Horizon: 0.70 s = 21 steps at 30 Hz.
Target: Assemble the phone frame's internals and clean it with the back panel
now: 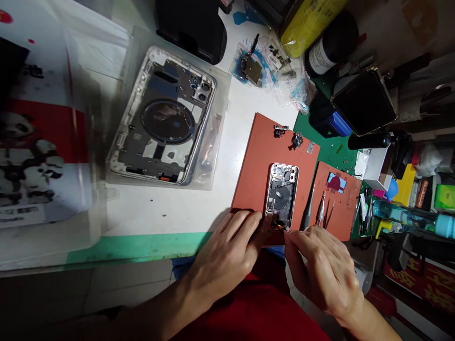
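An open smartphone housing [282,196] with its inner parts exposed lies on a reddish-brown mat. My left hand [227,255] is closed at its lower left corner, fingertips on the edge and the thumb near the bottom end. My right hand [320,270] is pinched at the lower right corner; whatever its fingertips hold is hidden. Between the two hands, a small gold-coloured piece [280,227] shows at the phone's bottom end. Above the phone on the mat [250,166] sit two small camera-like modules [280,130] [297,140] and a small metal plate [310,147].
A larger phone housing [167,118] rests in a clear plastic tray [222,99] on the left. Slim tools [321,208] lie right of the phone, by a smaller mat [346,222]. Bagged parts [252,68], bottles [309,23] and a dark-screened device [364,102] stand behind.
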Available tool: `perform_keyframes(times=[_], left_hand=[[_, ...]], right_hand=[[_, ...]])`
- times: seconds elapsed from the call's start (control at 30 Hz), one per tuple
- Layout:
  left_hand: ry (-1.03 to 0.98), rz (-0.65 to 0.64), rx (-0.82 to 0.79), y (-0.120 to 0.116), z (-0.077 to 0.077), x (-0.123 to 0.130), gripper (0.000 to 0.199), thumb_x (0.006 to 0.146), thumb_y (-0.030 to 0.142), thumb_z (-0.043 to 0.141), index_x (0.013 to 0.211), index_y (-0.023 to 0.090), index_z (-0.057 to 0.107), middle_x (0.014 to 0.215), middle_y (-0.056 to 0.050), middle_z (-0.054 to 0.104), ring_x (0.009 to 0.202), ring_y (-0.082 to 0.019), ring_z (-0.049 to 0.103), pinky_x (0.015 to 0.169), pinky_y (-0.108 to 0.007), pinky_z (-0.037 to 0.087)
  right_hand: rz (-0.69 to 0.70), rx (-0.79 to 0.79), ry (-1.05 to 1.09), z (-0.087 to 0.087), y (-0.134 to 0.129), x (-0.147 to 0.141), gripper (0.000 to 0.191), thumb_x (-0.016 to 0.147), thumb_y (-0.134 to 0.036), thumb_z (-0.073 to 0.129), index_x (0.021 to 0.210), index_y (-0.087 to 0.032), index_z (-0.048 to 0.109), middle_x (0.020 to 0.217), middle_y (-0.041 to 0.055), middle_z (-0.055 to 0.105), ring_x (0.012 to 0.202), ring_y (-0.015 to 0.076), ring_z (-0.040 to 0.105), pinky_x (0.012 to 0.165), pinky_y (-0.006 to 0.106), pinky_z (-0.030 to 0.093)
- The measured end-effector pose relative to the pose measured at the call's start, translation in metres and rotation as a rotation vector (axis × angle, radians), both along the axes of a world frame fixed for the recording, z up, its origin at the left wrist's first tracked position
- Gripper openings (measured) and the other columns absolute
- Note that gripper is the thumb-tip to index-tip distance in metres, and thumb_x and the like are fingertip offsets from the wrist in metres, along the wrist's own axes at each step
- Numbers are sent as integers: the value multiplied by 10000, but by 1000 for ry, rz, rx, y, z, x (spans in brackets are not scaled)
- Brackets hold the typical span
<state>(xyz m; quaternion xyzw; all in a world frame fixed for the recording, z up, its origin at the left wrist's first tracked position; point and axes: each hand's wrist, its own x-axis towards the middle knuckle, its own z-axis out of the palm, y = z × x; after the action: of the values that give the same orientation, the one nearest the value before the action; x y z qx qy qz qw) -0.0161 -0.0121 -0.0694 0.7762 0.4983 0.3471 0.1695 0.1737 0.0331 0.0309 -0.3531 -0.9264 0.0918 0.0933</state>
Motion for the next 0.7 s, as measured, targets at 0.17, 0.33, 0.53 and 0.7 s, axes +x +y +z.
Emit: perform_keyframes(times=[0.17,0.33,0.53,0.7], left_hand=[[10,6,7,0,0,0,331,1000,47,629,1322,53,703,1133,-133,757,1023,-283,659,846,-431,598],[6,3,1,-1,0,0,278,1005,53,625,1259,70,735,1155,-136,751,1036,-280,656,881,-435,590],[-1,4,12,-1,0,1,295,1003,54,638,1286,44,716,1140,-134,757,1044,-285,654,881,-437,584],[-2,18,18,-2,-1,2,278,983,30,645,1244,59,739,1139,-143,751,1054,-293,655,887,-445,586]], right_hand=[[-27,47,-9,-1,-1,-5,194,996,48,601,1139,-66,665,735,20,607,675,168,480,599,352,441],[-51,82,-23,-2,-2,-8,201,1003,47,606,1162,-67,654,759,26,633,678,165,508,617,350,454],[-74,103,-38,-3,-5,-7,190,1004,44,616,1154,-66,653,741,22,653,650,163,511,595,355,442],[-78,114,-43,-9,-7,-5,202,1021,11,615,1204,-60,662,815,59,732,666,173,610,608,357,496]])
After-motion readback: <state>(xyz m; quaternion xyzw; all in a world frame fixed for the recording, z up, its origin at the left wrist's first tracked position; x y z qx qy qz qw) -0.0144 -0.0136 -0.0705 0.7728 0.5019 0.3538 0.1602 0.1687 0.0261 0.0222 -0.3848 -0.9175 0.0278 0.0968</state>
